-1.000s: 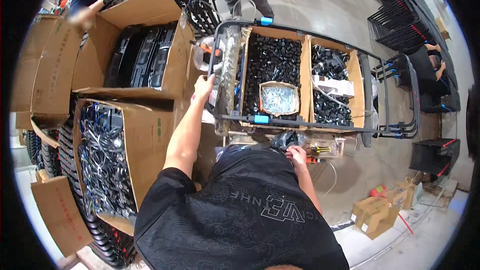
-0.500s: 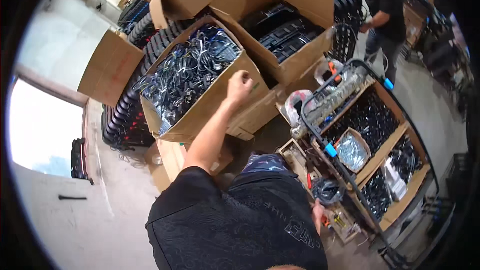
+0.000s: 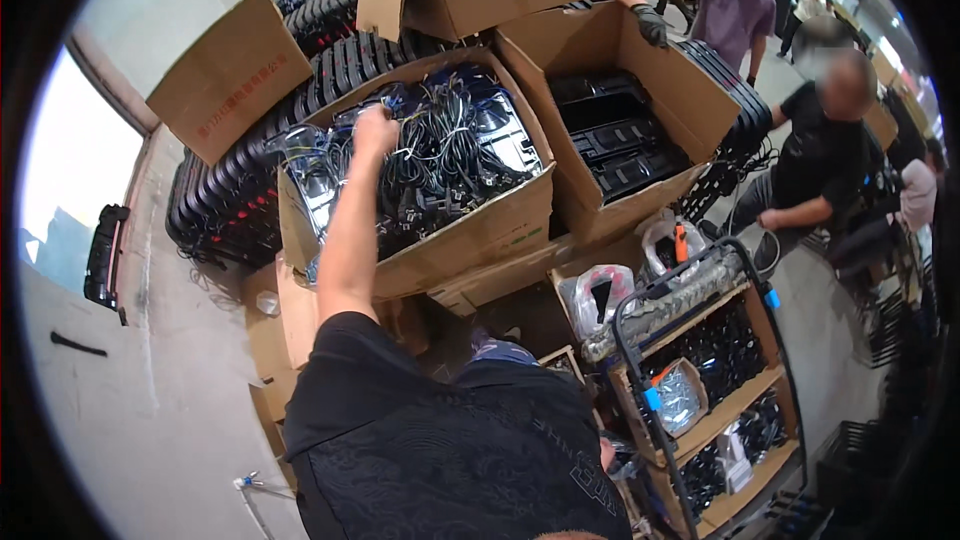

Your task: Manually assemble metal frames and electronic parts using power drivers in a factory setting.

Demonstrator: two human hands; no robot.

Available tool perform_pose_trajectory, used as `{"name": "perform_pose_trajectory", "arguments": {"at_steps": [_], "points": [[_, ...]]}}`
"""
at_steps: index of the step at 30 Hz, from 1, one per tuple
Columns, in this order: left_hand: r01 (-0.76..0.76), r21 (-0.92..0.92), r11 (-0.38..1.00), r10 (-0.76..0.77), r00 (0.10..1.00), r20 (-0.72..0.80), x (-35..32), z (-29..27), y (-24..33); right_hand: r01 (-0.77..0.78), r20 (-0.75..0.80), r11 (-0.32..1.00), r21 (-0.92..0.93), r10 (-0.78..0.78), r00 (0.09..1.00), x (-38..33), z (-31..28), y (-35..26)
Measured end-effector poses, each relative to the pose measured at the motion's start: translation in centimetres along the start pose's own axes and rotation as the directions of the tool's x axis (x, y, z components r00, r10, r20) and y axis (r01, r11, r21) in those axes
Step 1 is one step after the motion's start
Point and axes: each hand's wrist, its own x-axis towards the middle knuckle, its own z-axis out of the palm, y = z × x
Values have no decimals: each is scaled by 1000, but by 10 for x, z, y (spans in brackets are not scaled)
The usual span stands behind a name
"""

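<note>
Left hand (image 3: pixel 375 130) is buried in the cardboard box (image 3: pixel 470 240) of bagged black cables (image 3: pixel 440 155), fingers curled down onto them; can't tell what they're pinching. Right hand's out of view.

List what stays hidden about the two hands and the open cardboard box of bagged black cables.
- Head view: right hand, hidden behind the black-shirted torso.
- Head view: left hand fingers, buried among the bagged black cables; grip unreadable.
- Head view: open cardboard box bottom, covered by its cables.
</note>
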Motion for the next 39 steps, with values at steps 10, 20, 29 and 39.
{"name": "perform_pose_trajectory", "arguments": {"at_steps": [10,20,29,39], "points": [[321,285,903,-393,885,249,-17,-10,-67,13,136,1000,6,-14,991,70,36,-67],[111,-747,656,87,972,220,-43,-169,98,307,363,952,0,-287,887,76,-7,-238],[275,-838,471,810,242,534,-211,-91,308,565,-228,503,654,-581,781,42,-54,-500],[-127,-903,411,874,-225,430,-283,-52,377,561,-488,826,62,-465,738,9,-119,-418]]}}
